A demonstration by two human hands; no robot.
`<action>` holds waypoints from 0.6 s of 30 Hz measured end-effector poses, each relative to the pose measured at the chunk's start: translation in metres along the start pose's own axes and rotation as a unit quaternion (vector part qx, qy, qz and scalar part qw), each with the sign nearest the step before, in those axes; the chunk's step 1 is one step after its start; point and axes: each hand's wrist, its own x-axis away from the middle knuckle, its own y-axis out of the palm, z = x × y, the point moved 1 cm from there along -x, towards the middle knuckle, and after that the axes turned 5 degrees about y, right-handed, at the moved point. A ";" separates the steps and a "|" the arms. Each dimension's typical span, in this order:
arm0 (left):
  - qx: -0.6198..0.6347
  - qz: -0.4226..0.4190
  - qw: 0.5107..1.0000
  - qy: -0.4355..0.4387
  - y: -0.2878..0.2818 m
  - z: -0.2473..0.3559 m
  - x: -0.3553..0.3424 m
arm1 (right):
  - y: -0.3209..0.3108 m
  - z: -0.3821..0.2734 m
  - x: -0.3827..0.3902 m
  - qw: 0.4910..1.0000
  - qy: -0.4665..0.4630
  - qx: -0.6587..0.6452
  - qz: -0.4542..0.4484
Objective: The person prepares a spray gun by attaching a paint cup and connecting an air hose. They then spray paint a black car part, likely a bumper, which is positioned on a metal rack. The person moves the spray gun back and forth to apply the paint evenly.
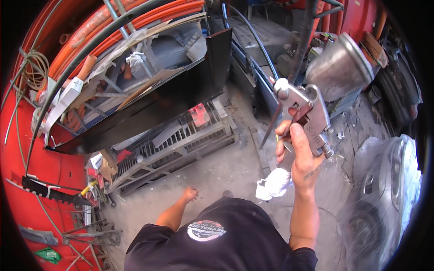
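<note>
A metal spray gun (319, 118) is raised at the right, with my right hand (302, 151) closed around its grip and trigger area. Its large silver paint cup (337, 67) tilts toward the upper right. A white cloth (273, 184) hangs just below the gun, beside my right wrist. My left hand (191, 194) is low in front of my body, fingers curled in, with nothing visible in it. Ahead and to the left, a long glossy black panel (181, 97) lies across a stand, apart from both hands.
Beneath the panel stands a grey metal slatted rack (181, 147) with a red piece (199, 115) on it. Orange tubes (104, 27) and a red wall (13, 158) line the left. A plastic-covered car (384, 203) stands at the right. A thin hose crosses the concrete floor (217, 169).
</note>
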 end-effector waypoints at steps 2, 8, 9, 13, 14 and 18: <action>0.005 -0.007 1.000 -0.004 0.014 0.006 0.009 | 0.013 -0.012 0.000 1.000 -0.017 -0.007 0.005; 0.027 -0.052 0.995 0.075 0.042 0.052 0.054 | -0.003 0.054 0.000 0.997 0.067 -0.033 -0.013; 0.026 -0.055 0.994 0.087 0.044 0.058 0.061 | -0.011 0.079 0.002 0.995 0.096 -0.018 -0.013; 0.019 -0.035 0.996 0.083 0.039 0.052 0.088 | -0.032 0.167 0.019 0.981 0.190 0.039 0.017; 0.023 -0.034 0.996 0.077 0.038 0.048 0.093 | -0.034 0.177 0.023 0.976 0.212 0.051 0.024; 0.010 -0.016 0.999 0.028 0.020 0.006 0.117 | -0.041 0.192 0.042 0.966 0.246 0.053 0.067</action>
